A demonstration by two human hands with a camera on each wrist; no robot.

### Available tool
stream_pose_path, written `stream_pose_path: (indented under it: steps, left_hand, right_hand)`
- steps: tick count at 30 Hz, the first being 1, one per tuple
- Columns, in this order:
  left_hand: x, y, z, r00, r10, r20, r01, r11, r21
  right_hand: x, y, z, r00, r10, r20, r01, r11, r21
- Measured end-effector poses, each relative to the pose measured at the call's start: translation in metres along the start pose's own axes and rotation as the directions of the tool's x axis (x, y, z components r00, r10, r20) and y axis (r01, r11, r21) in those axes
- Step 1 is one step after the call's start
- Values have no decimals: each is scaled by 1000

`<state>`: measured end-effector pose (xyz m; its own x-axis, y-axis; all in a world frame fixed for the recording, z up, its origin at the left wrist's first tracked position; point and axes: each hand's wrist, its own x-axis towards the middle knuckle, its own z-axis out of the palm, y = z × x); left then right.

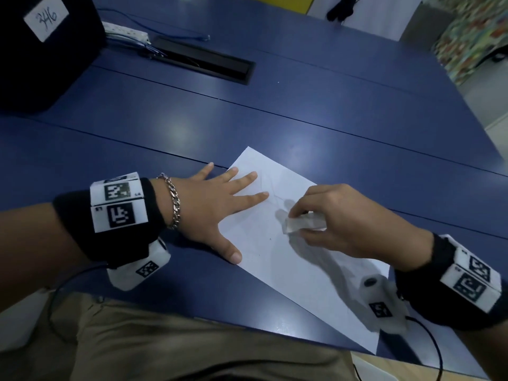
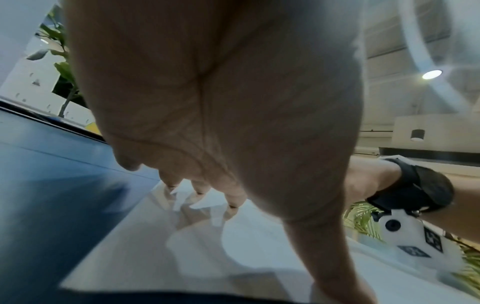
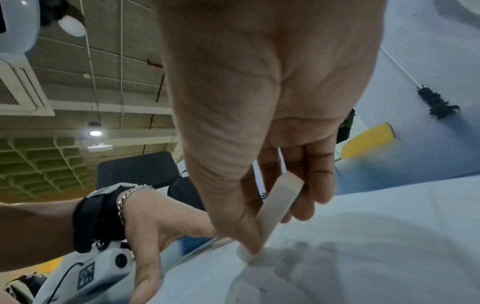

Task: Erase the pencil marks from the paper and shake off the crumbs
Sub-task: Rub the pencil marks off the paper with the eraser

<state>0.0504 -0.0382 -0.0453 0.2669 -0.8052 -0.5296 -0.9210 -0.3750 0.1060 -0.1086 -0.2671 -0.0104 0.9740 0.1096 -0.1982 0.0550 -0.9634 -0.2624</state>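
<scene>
A white sheet of paper (image 1: 297,270) lies slanted on the blue table (image 1: 247,119), with faint pencil lines (image 1: 270,188) near its far end. My left hand (image 1: 217,207) lies flat with spread fingers, pressing the sheet's left edge down. My right hand (image 1: 338,221) pinches a white eraser (image 1: 299,224) between thumb and fingers, its lower end on the paper. In the right wrist view the eraser (image 3: 275,207) slants down to the sheet (image 3: 363,246) under the thumb. In the left wrist view the left fingertips (image 2: 197,189) touch the paper (image 2: 182,257).
A black box with a white label (image 1: 45,15) stands at the far left of the table. A black cable slot (image 1: 203,60) and a white power strip (image 1: 126,33) lie at the back. The table's near edge runs just under the paper's lower corner.
</scene>
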Motion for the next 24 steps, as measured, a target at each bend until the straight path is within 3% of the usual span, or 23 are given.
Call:
stream_pose_path:
  steps: [4,10,13,18,22,24]
  left_hand:
    - [1,1,-4,1000,-25,8,25,1000,5]
    - [2,2,-3,999,-37,8,37,999,-3]
    - [3,2,-3,998,-57,42,57,998,-16]
    - [5,2,-4,991,-94,100,95,995,-12]
    - [5,3,-5,990,-88,106,91,995,-26]
    - [5,3,-5,989,-99,113,101,995,-14]
  right_hand:
    - [4,-11,-7,999,-30,10,30,1000,7]
    - [13,-45,7,970,-241,38,240,971,11]
    - [16,-45,11,972,-233,-25,233,973,1]
    - [10,-50,13,942,-319,106,320,947,14]
    - [19,-42,8,967,-253,-17,253,967,17]
    - [14,-45,11,963,-271,-3,271,963,3]
